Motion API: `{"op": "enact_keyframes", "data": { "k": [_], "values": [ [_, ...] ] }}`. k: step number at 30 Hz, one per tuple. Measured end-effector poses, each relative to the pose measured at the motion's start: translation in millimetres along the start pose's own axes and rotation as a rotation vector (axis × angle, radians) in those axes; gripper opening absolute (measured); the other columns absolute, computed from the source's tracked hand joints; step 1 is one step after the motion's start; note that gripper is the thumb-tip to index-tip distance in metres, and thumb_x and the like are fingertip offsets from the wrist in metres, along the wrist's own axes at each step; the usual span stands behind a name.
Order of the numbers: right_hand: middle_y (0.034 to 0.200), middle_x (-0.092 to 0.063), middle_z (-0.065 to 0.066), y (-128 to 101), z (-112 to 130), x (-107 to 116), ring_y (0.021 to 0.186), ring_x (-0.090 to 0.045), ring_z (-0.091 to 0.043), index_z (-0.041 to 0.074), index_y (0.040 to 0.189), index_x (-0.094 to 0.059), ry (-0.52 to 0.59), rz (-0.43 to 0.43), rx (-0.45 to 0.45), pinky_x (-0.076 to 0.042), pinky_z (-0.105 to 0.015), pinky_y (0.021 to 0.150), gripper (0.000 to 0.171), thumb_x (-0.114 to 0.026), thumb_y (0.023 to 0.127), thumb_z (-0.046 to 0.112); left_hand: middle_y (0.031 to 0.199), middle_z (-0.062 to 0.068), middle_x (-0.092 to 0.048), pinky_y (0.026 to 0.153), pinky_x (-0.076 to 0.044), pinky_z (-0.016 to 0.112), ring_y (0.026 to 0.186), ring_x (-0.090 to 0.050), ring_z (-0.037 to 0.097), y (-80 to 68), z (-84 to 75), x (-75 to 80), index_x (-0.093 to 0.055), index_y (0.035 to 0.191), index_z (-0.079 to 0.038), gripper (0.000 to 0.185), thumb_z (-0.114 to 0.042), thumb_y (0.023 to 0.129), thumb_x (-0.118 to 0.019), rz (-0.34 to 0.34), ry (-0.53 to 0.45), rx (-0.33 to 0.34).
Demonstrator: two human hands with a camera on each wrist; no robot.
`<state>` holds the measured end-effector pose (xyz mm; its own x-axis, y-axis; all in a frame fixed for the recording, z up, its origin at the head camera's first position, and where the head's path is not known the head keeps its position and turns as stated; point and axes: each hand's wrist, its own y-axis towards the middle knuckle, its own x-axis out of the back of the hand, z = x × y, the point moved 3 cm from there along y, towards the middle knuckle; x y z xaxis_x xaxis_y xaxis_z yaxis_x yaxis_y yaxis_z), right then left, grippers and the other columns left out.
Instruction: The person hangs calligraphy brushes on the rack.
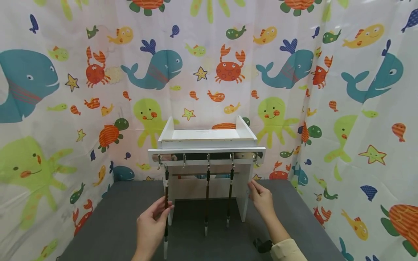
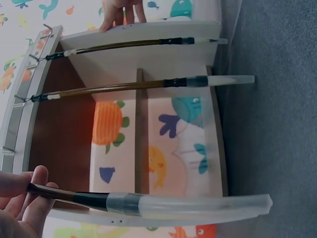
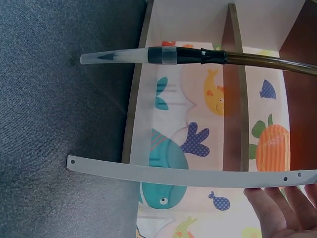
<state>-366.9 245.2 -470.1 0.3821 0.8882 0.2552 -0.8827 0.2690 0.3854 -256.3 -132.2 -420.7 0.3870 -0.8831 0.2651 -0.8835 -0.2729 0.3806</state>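
My left hand (image 1: 153,221) pinches the dark handle of a calligraphy brush (image 2: 124,202), which hangs upright with its clear cap down. The top of this brush is close to the leftmost hook (image 1: 159,162) of a small white shelf (image 1: 209,145); whether its loop is on the hook I cannot tell. Two more capped brushes, a middle brush (image 1: 207,197) and a right brush (image 1: 230,195), hang from hooks on the front rail. At the shelf's right side panel (image 3: 198,176), my right hand (image 1: 262,199) has its fingertips against or very near the outer face, holding no brush.
The shelf stands on a dark grey surface (image 1: 130,214) before a curtain (image 1: 209,90) printed with sea animals. An upper tray (image 1: 207,135) tops the shelf, and a crossbar (image 2: 142,124) spans its back. A black object (image 1: 262,246) is by the right wrist.
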Motion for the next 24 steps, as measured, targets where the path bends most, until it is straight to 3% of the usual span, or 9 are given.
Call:
{"op": "enact_keyframes", "data": {
  "k": [18, 24],
  "values": [
    [0.121, -0.071, -0.018, 0, -1, 1, 0.084, -0.077, -0.027, 0.007, 0.135, -0.065, 0.007, -0.001, 0.013, -0.063, -0.034, 0.072, 0.047, -0.062, 0.101, 0.038, 0.102, 0.002, -0.078, 0.081, -0.062, 0.033, 0.090, -0.075, 0.013, -0.2, 3.1, -17.5, -0.072, 0.123, -0.009, 0.037, -0.001, 0.088, -0.076, 0.041, 0.047, -0.043],
    [0.123, -0.070, -0.019, 0, 0, 1, 0.087, -0.076, -0.030, 0.007, 0.136, -0.064, 0.020, 0.006, 0.007, -0.063, -0.035, 0.074, 0.046, -0.061, 0.101, 0.037, 0.100, 0.000, -0.079, 0.073, -0.060, 0.024, 0.089, -0.075, 0.013, -1.4, 2.2, -19.8, -0.073, 0.123, -0.010, 0.036, -0.003, 0.088, -0.076, 0.050, 0.075, -0.046]
  ]
}}
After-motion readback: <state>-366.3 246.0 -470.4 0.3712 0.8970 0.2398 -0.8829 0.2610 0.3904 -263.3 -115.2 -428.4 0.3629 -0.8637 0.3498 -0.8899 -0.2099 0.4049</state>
